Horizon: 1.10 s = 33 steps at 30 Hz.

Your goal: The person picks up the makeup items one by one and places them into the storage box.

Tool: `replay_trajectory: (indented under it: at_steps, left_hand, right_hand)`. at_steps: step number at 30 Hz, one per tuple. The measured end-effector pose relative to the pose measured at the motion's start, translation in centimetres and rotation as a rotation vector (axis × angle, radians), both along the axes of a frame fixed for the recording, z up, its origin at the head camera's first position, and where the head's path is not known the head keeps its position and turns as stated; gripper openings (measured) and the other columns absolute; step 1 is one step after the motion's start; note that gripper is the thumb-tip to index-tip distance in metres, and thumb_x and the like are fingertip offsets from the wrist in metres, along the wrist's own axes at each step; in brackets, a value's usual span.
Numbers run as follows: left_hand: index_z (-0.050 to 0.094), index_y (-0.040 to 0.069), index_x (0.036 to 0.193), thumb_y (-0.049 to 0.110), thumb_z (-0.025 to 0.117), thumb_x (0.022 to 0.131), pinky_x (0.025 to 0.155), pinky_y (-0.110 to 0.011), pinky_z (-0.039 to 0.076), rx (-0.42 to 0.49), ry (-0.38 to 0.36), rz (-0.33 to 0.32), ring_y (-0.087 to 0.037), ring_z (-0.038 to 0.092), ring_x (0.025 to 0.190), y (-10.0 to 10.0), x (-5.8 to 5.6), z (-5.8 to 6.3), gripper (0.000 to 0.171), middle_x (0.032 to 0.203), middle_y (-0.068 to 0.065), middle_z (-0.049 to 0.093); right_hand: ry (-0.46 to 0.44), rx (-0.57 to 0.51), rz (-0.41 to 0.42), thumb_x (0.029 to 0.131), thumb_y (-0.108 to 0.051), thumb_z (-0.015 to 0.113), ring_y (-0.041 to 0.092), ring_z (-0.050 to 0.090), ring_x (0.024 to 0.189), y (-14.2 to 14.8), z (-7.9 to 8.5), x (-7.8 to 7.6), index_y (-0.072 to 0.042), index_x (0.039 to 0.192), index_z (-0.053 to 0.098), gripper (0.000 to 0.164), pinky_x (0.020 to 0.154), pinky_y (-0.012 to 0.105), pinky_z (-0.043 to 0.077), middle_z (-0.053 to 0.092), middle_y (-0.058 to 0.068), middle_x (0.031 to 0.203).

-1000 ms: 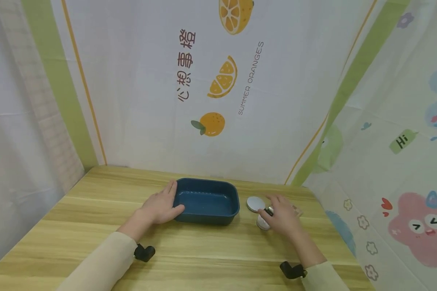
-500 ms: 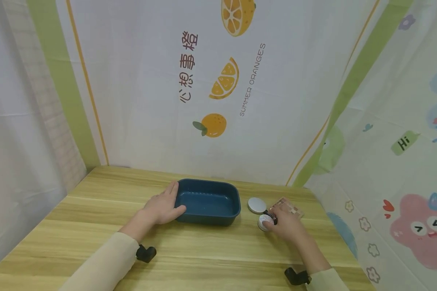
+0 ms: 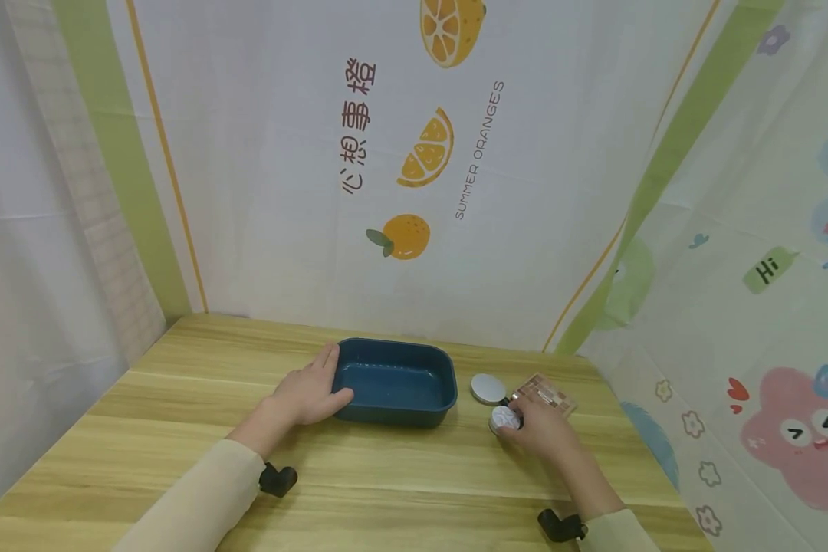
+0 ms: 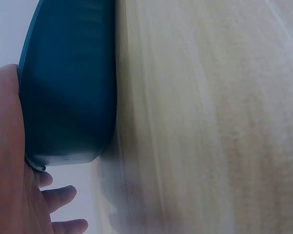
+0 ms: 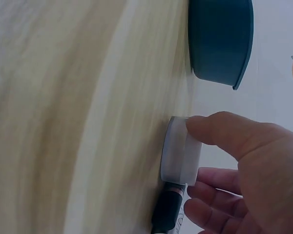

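My left hand point(image 3: 307, 392) lies with straight fingers against the left end of a dark blue rectangular bin point(image 3: 393, 417). In the left wrist view, the fingers point(image 4: 58, 197) extend past the corner of the bin point(image 4: 68, 87). My right hand point(image 3: 543, 431) pinches a small round jar point(image 3: 504, 418) with a whitish top, to the right of the bin. In the right wrist view, the thumb touches one side of the pale, translucent-looking jar point(image 5: 178, 153), with the fingers at its other side. A black tube point(image 5: 167, 210) with a shiny band lies right beside the jar, partly hidden by the hand in the head view.
Behind the jar, a flat silver round tin or lid point(image 3: 487, 389) lies on the wooden table point(image 3: 386, 491). A flat brown checked piece point(image 3: 545, 393) sits beyond my right hand. A white curtain printed with oranges point(image 3: 283, 230) hangs along the table's back edge.
My right hand has come down toward the front from over the black tube and closed its thumb and fingers on the jar. The brown checked piece shows more. My left hand stays put.
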<state>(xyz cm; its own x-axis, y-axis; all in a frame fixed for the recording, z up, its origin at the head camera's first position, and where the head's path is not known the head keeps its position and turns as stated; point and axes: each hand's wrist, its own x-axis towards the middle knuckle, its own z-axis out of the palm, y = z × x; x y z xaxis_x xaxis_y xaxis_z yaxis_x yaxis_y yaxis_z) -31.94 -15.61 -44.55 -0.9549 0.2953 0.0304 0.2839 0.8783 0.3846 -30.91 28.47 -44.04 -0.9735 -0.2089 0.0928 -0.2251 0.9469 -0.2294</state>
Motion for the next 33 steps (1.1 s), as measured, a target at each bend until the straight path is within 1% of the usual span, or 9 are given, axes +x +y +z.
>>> replay_trajectory:
  at_steps: [3, 7, 14, 17, 20, 23, 28, 33]
  left_hand:
    - [0.009, -0.01, 0.172, 0.046, 0.051, 0.108, 0.107, -0.063, 0.054, 0.005, -0.003, 0.001, -0.052, 0.04, 0.158, 0.01, 0.05, 0.03, 0.095, 0.181, -0.032, 0.011]
    - [0.008, -0.01, 0.172, 0.046, 0.051, 0.108, 0.112, -0.064, 0.051, 0.006, -0.006, 0.003, -0.052, 0.039, 0.159, 0.01, 0.08, 0.02, 0.095, 0.181, -0.031, 0.011]
    - [0.01, -0.009, 0.172, 0.045, 0.053, 0.108, 0.114, -0.065, 0.049, 0.012, -0.008, 0.004, -0.052, 0.039, 0.159, 0.04, 0.14, 0.14, 0.095, 0.181, -0.031, 0.011]
    - [0.01, -0.01, 0.172, 0.045, 0.054, 0.107, 0.114, -0.065, 0.049, 0.017, -0.004, 0.003, -0.053, 0.039, 0.159, 0.07, 0.17, 0.17, 0.095, 0.181, -0.031, 0.012]
    - [0.01, -0.01, 0.172, 0.045, 0.054, 0.108, 0.11, -0.064, 0.052, 0.017, -0.003, 0.004, -0.052, 0.04, 0.158, 0.02, 0.2, 0.1, 0.095, 0.181, -0.031, 0.012]
    - [0.01, -0.01, 0.172, 0.045, 0.053, 0.108, 0.107, -0.063, 0.053, 0.014, -0.003, 0.0, -0.052, 0.04, 0.159, -0.03, 0.21, 0.08, 0.095, 0.181, -0.031, 0.012]
    - [0.01, -0.009, 0.173, 0.045, 0.053, 0.108, 0.111, -0.064, 0.051, 0.013, -0.012, 0.004, -0.052, 0.04, 0.159, 0.05, 0.35, 0.11, 0.095, 0.182, -0.031, 0.011]
    - [0.01, -0.009, 0.173, 0.045, 0.053, 0.108, 0.109, -0.063, 0.053, 0.008, -0.014, 0.01, -0.051, 0.043, 0.157, 0.16, 0.34, 0.2, 0.095, 0.182, -0.03, 0.011]
  right_hand:
    - [0.004, 0.0, 0.0, 0.09, -0.038, 0.089, 0.018, 0.066, 0.092, -0.02, -0.03, 0.08, -0.003, 0.12, 0.075, 0.048, 0.083, 0.045, 0.057, 0.076, 0.011, 0.115]
    - [-0.001, -0.01, -0.006, 0.089, -0.037, 0.089, 0.018, 0.065, 0.09, -0.1, -0.07, 0.14, -0.001, 0.118, 0.075, 0.048, 0.082, 0.043, 0.056, 0.074, 0.011, 0.113]
    - [-0.011, -0.011, -0.026, 0.088, -0.036, 0.09, 0.023, 0.067, 0.096, -0.43, 0.0, 0.19, 0.001, 0.116, 0.074, 0.049, 0.089, 0.05, 0.057, 0.072, 0.015, 0.117]
    - [-0.023, -0.011, -0.044, 0.088, -0.038, 0.09, 0.024, 0.067, 0.096, -0.62, 0.0, 0.26, 0.001, 0.117, 0.073, 0.052, 0.089, 0.05, 0.057, 0.071, 0.015, 0.118]
    - [-0.029, -0.013, -0.058, 0.086, -0.041, 0.09, 0.023, 0.066, 0.095, -0.73, -0.15, 0.33, 0.0, 0.117, 0.072, 0.054, 0.086, 0.048, 0.057, 0.07, 0.014, 0.12]
    - [-0.025, -0.017, -0.066, 0.084, -0.041, 0.091, 0.022, 0.064, 0.092, -0.78, -0.26, 0.35, -0.002, 0.115, 0.072, 0.054, 0.082, 0.044, 0.055, 0.069, 0.011, 0.116]
    - [-0.006, -0.037, -0.069, 0.082, -0.043, 0.09, 0.019, 0.06, 0.088, -0.77, -0.44, 0.32, -0.006, 0.111, 0.07, 0.051, 0.077, 0.039, 0.051, 0.066, 0.006, 0.111]
    - [0.025, -0.075, -0.063, 0.083, -0.041, 0.086, 0.018, 0.058, 0.086, -0.93, -0.29, 0.09, -0.01, 0.11, 0.066, 0.046, 0.073, 0.036, 0.048, 0.065, 0.003, 0.106]
